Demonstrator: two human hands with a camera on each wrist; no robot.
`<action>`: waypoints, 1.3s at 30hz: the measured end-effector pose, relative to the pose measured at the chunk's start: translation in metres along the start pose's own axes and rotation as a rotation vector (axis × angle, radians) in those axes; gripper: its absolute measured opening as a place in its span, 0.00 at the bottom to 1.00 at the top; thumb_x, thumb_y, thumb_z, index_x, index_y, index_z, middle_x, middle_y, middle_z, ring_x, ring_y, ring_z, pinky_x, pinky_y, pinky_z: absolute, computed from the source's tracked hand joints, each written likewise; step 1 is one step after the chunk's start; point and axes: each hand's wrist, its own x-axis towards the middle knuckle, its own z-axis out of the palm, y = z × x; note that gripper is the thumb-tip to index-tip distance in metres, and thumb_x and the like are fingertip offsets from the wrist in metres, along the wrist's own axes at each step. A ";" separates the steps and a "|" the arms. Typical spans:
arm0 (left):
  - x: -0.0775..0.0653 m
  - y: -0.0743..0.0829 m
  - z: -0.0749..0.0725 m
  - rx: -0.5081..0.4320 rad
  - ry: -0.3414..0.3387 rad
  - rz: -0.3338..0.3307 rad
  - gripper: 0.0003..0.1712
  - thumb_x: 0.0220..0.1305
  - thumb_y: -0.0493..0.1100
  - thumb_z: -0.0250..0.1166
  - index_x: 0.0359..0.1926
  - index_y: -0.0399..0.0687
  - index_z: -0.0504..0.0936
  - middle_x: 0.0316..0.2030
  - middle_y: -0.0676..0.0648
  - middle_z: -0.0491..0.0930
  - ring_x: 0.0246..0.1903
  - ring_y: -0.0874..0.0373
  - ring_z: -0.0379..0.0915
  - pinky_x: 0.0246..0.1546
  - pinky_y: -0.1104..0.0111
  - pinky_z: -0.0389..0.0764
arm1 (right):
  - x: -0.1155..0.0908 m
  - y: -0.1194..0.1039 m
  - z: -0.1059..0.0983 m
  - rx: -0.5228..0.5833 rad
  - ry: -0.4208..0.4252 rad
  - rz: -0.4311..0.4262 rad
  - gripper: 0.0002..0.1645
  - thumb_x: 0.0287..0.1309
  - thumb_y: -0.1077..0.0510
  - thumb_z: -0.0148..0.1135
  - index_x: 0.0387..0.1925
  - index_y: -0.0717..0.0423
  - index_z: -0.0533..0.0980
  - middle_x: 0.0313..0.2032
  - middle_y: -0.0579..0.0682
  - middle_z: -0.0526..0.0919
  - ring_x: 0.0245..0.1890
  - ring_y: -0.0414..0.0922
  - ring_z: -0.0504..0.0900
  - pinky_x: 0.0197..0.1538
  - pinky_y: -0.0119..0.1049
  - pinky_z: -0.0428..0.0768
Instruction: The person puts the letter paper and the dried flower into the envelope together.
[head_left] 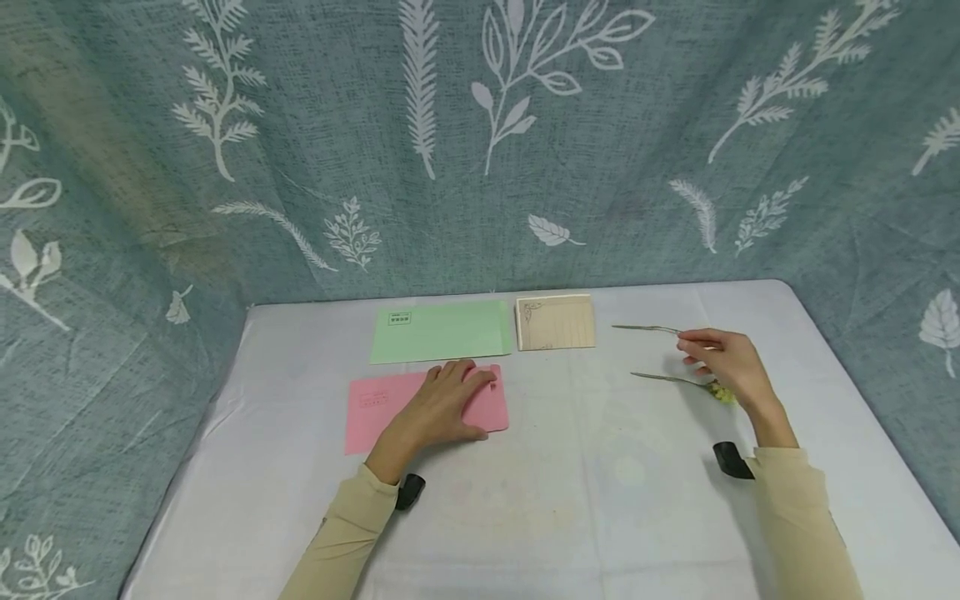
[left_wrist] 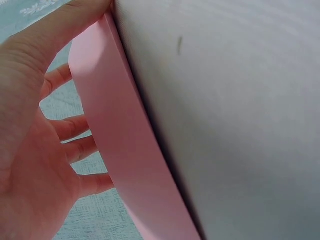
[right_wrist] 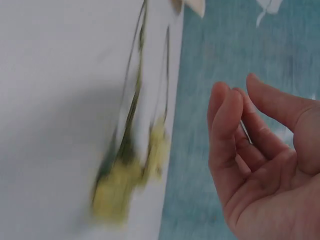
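Note:
My left hand [head_left: 442,408] spans the right end of a pink envelope [head_left: 386,400] lying on the table. In the left wrist view, the thumb touches one long edge of the pink envelope [left_wrist: 120,115]; the fingers reach its opposite edge, tips hidden. At the right, my right hand [head_left: 723,358] hovers over two yellow flowers, fingers loosely bent and holding nothing. The right wrist view shows a blurred larger yellow flower [right_wrist: 112,192] and a smaller one [right_wrist: 157,150] lying beside the hand [right_wrist: 260,165]. From above, the hand covers part of them, leaving thin stems [head_left: 667,378] visible.
A green envelope [head_left: 442,332] lies behind the pink one. Right of it sits a beige pad of paper [head_left: 555,322] with printed lines. Everything rests on a white-covered table [head_left: 547,517]. A green leaf-patterned cloth [head_left: 450,225] hangs at the back and sides.

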 end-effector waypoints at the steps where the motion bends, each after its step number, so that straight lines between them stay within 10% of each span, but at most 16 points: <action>1: 0.000 0.000 0.000 -0.002 -0.002 -0.002 0.47 0.45 0.58 0.79 0.66 0.55 0.71 0.60 0.40 0.68 0.62 0.44 0.62 0.63 0.46 0.61 | -0.003 0.005 -0.005 -0.003 0.012 0.007 0.31 0.69 0.49 0.57 0.61 0.71 0.72 0.55 0.69 0.77 0.37 0.40 0.85 0.39 0.36 0.83; 15: 0.000 0.000 -0.001 -0.013 -0.006 -0.028 0.48 0.43 0.57 0.80 0.66 0.53 0.71 0.60 0.40 0.68 0.62 0.44 0.63 0.63 0.45 0.61 | -0.035 0.054 -0.052 -0.063 0.072 0.091 0.37 0.67 0.45 0.59 0.63 0.72 0.69 0.38 0.26 0.74 0.33 0.22 0.78 0.37 0.26 0.80; 19: 0.000 0.000 0.000 -0.016 0.002 -0.025 0.48 0.42 0.57 0.80 0.65 0.53 0.71 0.59 0.40 0.69 0.61 0.44 0.63 0.62 0.45 0.61 | -0.040 0.059 -0.055 -0.124 0.030 0.106 0.38 0.67 0.44 0.59 0.64 0.70 0.68 0.48 0.42 0.80 0.35 0.25 0.79 0.38 0.25 0.77; 24: 0.000 0.000 0.000 -0.027 0.005 -0.011 0.48 0.43 0.57 0.80 0.65 0.53 0.71 0.59 0.40 0.69 0.61 0.44 0.63 0.62 0.46 0.61 | -0.041 0.064 -0.051 -0.235 -0.075 0.047 0.37 0.67 0.49 0.60 0.66 0.71 0.65 0.59 0.74 0.71 0.52 0.55 0.78 0.44 0.40 0.79; 27: 0.000 0.000 0.001 -0.033 0.010 -0.004 0.48 0.43 0.57 0.80 0.65 0.53 0.71 0.60 0.39 0.68 0.61 0.44 0.63 0.62 0.46 0.61 | -0.040 0.063 -0.047 -0.276 -0.106 0.016 0.38 0.64 0.51 0.64 0.66 0.71 0.64 0.58 0.76 0.70 0.56 0.68 0.71 0.47 0.51 0.77; 39: 0.001 0.001 0.002 -0.042 0.013 0.000 0.48 0.43 0.56 0.80 0.65 0.52 0.72 0.60 0.39 0.68 0.61 0.42 0.63 0.62 0.46 0.61 | -0.037 0.065 -0.036 -0.322 -0.042 -0.048 0.37 0.54 0.56 0.73 0.60 0.72 0.71 0.51 0.73 0.75 0.50 0.66 0.73 0.46 0.56 0.73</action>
